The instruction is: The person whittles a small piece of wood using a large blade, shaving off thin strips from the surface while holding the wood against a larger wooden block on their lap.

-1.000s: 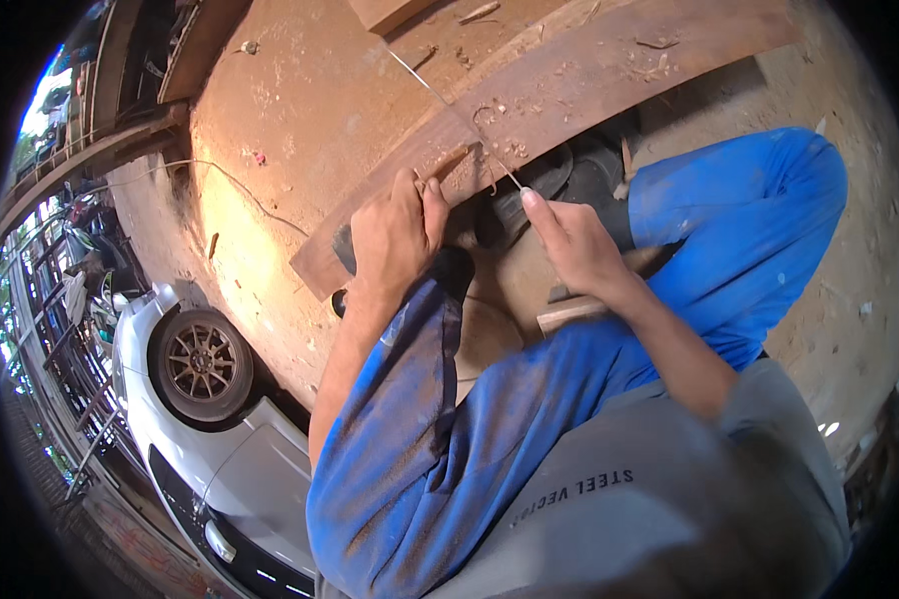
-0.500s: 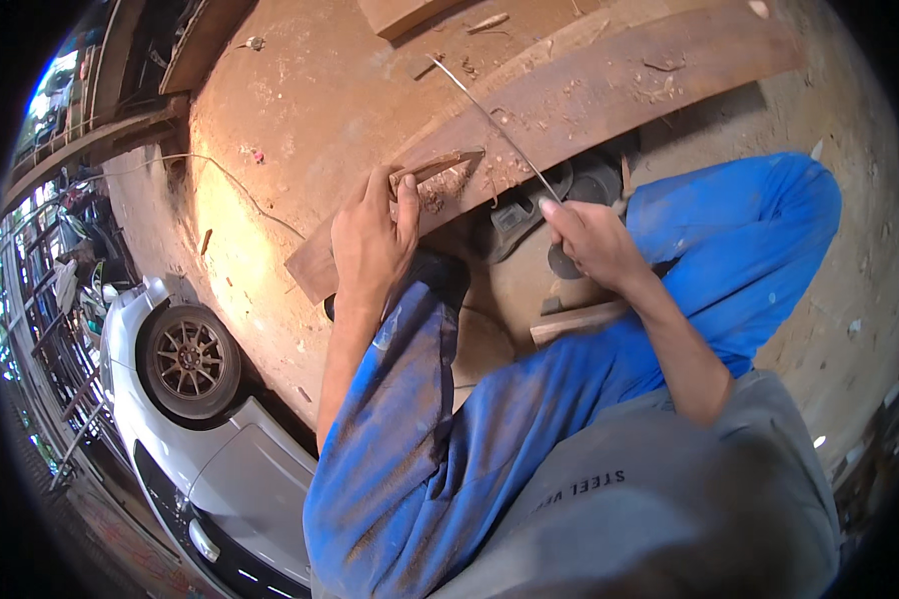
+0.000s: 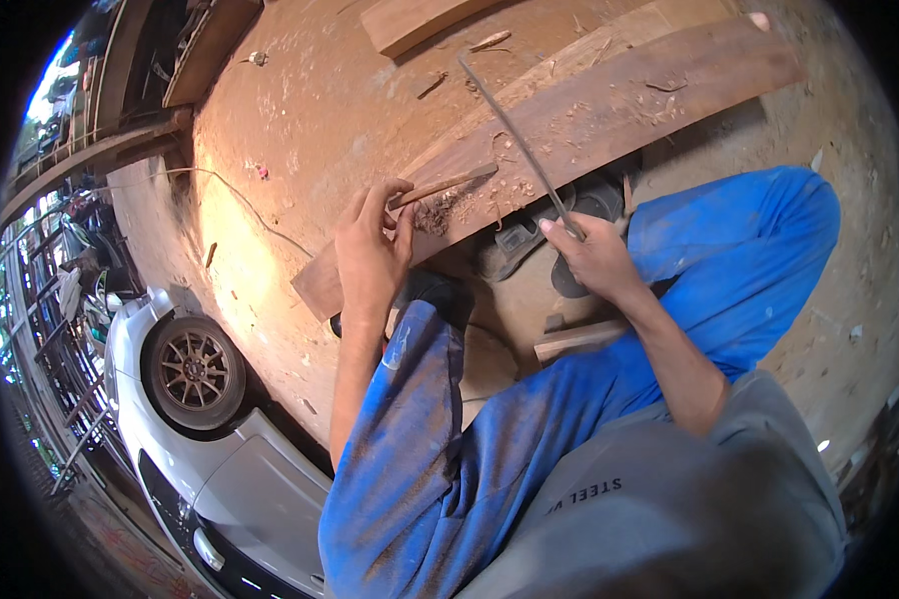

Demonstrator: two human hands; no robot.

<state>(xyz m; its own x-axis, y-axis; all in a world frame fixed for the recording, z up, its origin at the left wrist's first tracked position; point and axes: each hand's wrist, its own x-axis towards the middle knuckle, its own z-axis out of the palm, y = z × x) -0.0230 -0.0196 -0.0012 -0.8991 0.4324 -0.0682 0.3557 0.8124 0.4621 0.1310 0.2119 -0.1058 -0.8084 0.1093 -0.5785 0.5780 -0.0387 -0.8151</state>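
Note:
Over a long reddish-brown plank (image 3: 649, 120), scattered with curls and chips, my left hand (image 3: 375, 240) grips a narrow wooden stick (image 3: 449, 182) angled along the plank's surface. A small pile of shavings (image 3: 432, 215) lies just below the stick. My right hand (image 3: 591, 255) is closed round the near end of a long, thin grey metal tool (image 3: 514, 135), like a file or blade. The tool slants up and left across the plank, just right of the stick's far end; whether it touches the plank I cannot tell.
My blue-trousered legs (image 3: 729, 240) are bent below the plank, beside dark sandals (image 3: 514, 238) and a small wood block (image 3: 574, 339). A thicker board (image 3: 415, 25) lies beyond. A silver car (image 3: 240, 479) stands at the lower left, timber (image 3: 130, 65) at the upper left, and a cord (image 3: 250, 205) crosses the floor.
My right hand and the metal tool have shifted right, away from the stick's far end, and the hand is lower. My left hand with the stick has moved a little down and left.

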